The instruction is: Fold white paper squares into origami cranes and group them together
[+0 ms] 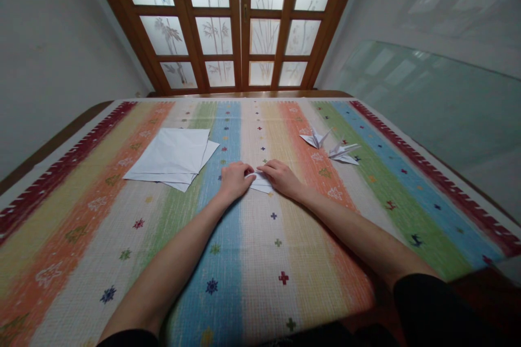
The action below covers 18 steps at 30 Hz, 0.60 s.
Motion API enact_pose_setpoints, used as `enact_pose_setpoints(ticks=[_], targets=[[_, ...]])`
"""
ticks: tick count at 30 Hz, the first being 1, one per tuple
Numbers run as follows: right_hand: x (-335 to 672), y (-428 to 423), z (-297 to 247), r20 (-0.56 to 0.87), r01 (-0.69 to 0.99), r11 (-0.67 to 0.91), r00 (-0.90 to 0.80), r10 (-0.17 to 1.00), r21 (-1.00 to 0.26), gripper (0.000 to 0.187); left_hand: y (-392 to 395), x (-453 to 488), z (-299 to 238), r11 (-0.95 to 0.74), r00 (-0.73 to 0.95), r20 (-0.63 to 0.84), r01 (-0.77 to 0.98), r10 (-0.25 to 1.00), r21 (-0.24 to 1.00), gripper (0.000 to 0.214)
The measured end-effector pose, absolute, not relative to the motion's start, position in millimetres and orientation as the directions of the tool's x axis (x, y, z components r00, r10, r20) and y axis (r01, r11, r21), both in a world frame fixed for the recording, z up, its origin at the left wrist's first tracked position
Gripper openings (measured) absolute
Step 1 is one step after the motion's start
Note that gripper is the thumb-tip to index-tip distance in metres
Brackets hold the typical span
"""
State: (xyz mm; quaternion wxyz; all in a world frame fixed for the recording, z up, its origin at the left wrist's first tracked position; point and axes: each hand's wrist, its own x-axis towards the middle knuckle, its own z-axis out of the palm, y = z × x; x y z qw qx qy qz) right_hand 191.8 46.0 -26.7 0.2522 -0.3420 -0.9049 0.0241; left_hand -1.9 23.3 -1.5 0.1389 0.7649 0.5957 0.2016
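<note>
Your two hands are together at the middle of the table, both palm-down on one small folded piece of white paper (261, 182). Your left hand (235, 179) covers its left end with the fingers slightly bent, and your right hand (281, 176) lies over its right end with the fingers stretched toward your left hand. The fingertips of both nearly meet on top of the paper. Neither hand wraps around it. They press it flat against the striped tablecloth (260, 265), and only a narrow white strip shows between and below your fingers.

Counted, the paper things are these:
- There is one folded piece under your hands.
- One loose stack of white square sheets (173, 156) lies to the left of your left hand and a little beyond it. It is near the hand but not touching. Three offset corners show in the stack, and the exact number of sheets cannot be told.
- Two finished white paper cranes lie to the right of your right hand and beyond it. The farther crane (314, 139) sits on the orange stripe. The nearer crane (344, 153) is just beside it, toward the green stripe, and they are apart from each other.

Far beyond your hands stand wooden doors with frosted glass panes (240, 27). Well off to your right, one large glass sheet (431, 103) leans against the wall.
</note>
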Motion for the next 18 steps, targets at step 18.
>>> enact_pose_setpoints(ticks=[18], targets=[[194,39,-16,0.29,0.546,0.837,-0.797,0.53,-0.032,0.019,4,-14,-4,-0.548,0.558,0.259,0.828,0.789,-0.115,0.027]])
